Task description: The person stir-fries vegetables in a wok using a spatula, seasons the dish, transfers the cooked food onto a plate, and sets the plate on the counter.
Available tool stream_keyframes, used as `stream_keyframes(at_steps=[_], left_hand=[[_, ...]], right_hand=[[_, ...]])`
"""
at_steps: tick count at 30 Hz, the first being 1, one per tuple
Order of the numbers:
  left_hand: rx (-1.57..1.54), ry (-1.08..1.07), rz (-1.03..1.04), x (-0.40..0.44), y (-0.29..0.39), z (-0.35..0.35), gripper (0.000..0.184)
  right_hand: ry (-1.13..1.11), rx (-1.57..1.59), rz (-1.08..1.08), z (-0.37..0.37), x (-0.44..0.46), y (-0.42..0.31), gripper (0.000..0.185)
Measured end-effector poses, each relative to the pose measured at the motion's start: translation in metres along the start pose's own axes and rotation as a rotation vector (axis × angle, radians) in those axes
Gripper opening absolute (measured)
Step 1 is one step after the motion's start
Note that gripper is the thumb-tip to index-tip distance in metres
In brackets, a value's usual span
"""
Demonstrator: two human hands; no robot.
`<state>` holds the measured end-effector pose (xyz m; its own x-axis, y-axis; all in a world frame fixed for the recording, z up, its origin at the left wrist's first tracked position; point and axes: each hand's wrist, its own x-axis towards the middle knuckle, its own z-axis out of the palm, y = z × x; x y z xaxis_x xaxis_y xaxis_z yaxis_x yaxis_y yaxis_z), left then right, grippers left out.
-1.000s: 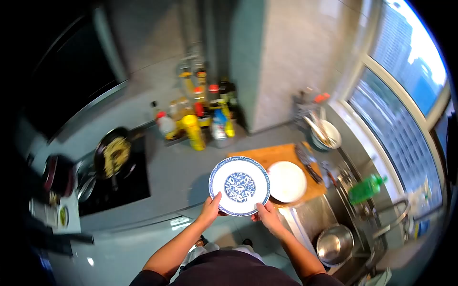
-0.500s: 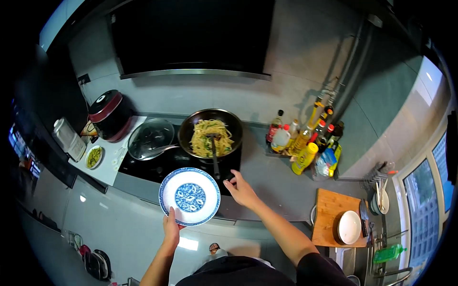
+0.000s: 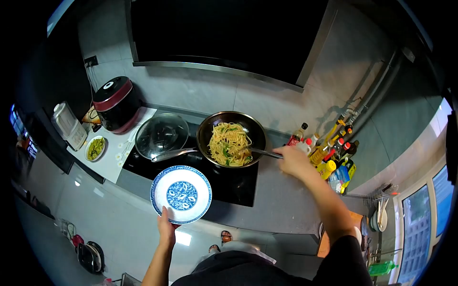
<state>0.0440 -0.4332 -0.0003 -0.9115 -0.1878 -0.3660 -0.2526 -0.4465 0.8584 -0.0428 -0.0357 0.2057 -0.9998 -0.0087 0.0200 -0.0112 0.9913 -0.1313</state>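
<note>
My left hand (image 3: 167,229) grips the near rim of a white plate (image 3: 182,195) with a blue floral pattern, thumb on top. The plate is held in front of the stove and has nothing on it. My right hand (image 3: 293,161) is closed round the handle of a spatula (image 3: 265,152), which reaches in from the right over the wok. The spatula's head is buried in a heap of noodles (image 3: 228,138) mixed with green vegetable pieces. These noodles lie inside the dark wok (image 3: 258,132) on the black cooktop (image 3: 234,188).
Left of the wok lies a glass lid (image 3: 162,136). Farther left are a dish of green food (image 3: 95,148), a rice cooker (image 3: 114,105) and a white appliance (image 3: 69,126). Several bottles (image 3: 329,152) stand at right, beyond my right hand. A cutting board (image 3: 325,243) is partly behind my arm.
My right hand has gone from open beside the plate to gripping the spatula, whose handle has swung from pointing toward me to pointing right. The camera view has shifted; the plate stays in my left hand.
</note>
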Motion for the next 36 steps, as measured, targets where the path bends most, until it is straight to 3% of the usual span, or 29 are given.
stream_keyframes(at_steps=[2, 5, 6, 7, 11, 15, 18, 21, 25, 29, 33, 36], left_hand=[[0.004, 0.003, 0.004, 0.01, -0.003, 0.003, 0.052], [0.032, 0.023, 0.019, 0.012, 0.007, 0.026, 0.054], [0.032, 0.023, 0.008, 0.019, 0.004, 0.028, 0.055], [0.031, 0.014, 0.018, 0.025, 0.004, 0.031, 0.055], [0.03, 0.025, 0.04, 0.045, 0.002, 0.043, 0.057], [0.002, 0.028, 0.054, 0.049, 0.01, 0.063, 0.058], [-0.001, 0.038, 0.033, 0.057, 0.009, 0.074, 0.057], [0.033, 0.032, 0.008, 0.06, 0.01, 0.084, 0.062], [0.062, 0.032, 0.046, 0.06, 0.023, 0.093, 0.06], [0.082, -0.007, 0.024, 0.075, 0.025, 0.086, 0.059], [0.106, -0.028, 0.027, 0.084, 0.034, 0.081, 0.059], [0.103, 0.005, 0.021, 0.089, 0.045, 0.077, 0.061]], right_hand=[[-0.035, -0.065, -0.103, -0.028, -0.007, 0.004, 0.033], [-0.128, -0.183, -0.062, 0.005, 0.021, -0.003, 0.027], [-0.184, -0.242, 0.009, 0.021, 0.039, -0.011, 0.038], [-0.047, -0.202, -0.086, 0.04, 0.05, -0.01, 0.036], [0.104, -0.168, -0.141, 0.039, 0.078, 0.004, 0.034], [0.046, -0.348, -0.194, -0.03, 0.068, 0.023, 0.027], [0.003, -0.446, -0.263, -0.006, 0.091, 0.024, 0.018], [0.176, -0.27, -0.279, 0.039, 0.111, 0.02, 0.019], [0.146, -0.143, -0.07, 0.018, 0.099, 0.029, 0.02], [-0.185, -0.286, 0.229, 0.005, 0.119, 0.027, 0.028], [-0.421, 0.259, 0.346, 0.061, 0.154, 0.027, 0.032], [-0.161, 0.293, -0.054, 0.098, 0.14, 0.063, 0.032]])
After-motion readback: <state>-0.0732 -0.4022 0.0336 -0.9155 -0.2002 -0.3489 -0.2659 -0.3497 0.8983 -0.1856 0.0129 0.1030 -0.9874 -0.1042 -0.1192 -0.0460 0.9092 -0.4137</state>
